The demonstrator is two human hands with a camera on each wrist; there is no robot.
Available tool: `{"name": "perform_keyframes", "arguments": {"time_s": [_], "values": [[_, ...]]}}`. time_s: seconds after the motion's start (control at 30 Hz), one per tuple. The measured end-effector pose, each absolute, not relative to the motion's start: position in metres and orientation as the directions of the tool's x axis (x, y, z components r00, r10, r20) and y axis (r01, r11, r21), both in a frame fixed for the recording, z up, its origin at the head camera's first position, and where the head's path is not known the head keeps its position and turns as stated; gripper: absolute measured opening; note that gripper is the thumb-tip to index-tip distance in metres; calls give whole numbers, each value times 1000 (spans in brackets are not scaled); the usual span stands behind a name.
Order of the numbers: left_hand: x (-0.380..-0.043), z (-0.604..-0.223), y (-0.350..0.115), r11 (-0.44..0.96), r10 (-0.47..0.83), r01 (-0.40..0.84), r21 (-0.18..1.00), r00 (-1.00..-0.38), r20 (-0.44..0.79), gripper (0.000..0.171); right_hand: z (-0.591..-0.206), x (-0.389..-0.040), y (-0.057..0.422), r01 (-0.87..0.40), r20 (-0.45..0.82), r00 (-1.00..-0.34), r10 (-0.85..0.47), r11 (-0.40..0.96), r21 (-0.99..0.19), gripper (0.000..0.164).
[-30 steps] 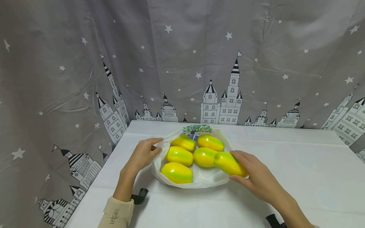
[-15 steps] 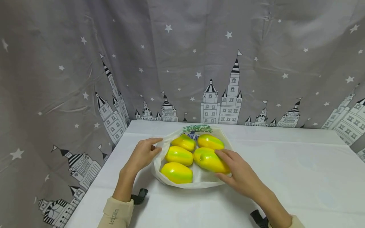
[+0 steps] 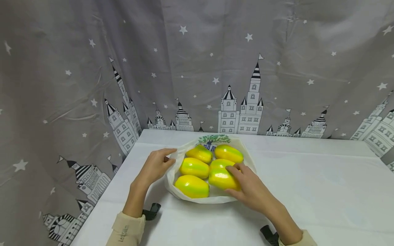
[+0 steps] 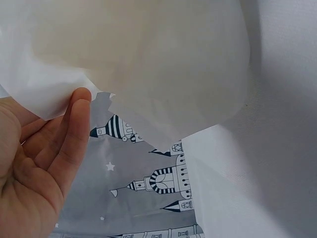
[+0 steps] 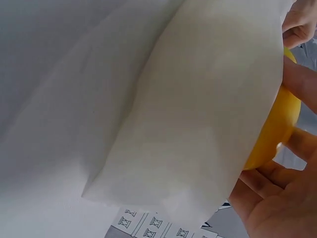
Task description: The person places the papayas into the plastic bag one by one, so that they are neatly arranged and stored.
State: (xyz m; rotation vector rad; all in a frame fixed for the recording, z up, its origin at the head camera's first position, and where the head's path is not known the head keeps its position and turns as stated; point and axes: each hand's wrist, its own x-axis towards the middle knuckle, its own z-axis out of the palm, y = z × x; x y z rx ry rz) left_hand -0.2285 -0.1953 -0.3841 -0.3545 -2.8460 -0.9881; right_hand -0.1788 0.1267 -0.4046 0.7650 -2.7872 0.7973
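Observation:
A white bag (image 3: pixel 200 199) with a printed tree lies on its side, mouth toward me. My left hand (image 3: pixel 156 166) pinches its left rim between thumb and fingers; the left wrist view shows those fingers (image 4: pixel 74 134) at the bag's edge. In my right hand (image 3: pixel 250 188) is a glossy yellow-green oblong fruit (image 3: pixel 222 178), like a mango or papaya, held inside the mouth. It partly covers another such fruit (image 3: pixel 222 163). Several matching fruits (image 3: pixel 194 167) rest in the bag. The right wrist view shows the yellow fruit (image 5: pixel 275 134) between the fingers, partly hidden by the bag.
The bag stands on a white-covered table (image 3: pixel 307 184). Behind and to the left hangs a grey curtain (image 3: pixel 197 51) with castles and stars. Black wrist mounts (image 3: pixel 151 212) sit below both hands.
My right hand has carried the fruit leftward from the bag's right rim to the middle of the mouth, turning it a little. The left hand has stayed at the left rim.

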Motion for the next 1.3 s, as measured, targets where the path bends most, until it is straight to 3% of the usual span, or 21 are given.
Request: {"name": "perform_keyframes", "arguments": {"time_s": [0.67,1.3], "values": [[-229,-384,-196,762,189,261,593,-965,182,43,-412,-175,124,-458,120,-882,-455,771,-442,65],[-230,-385,-197,757,195,268,596,-963,185,44,-414,-176,126,-450,113,-886,-450,776,-442,65]]}}
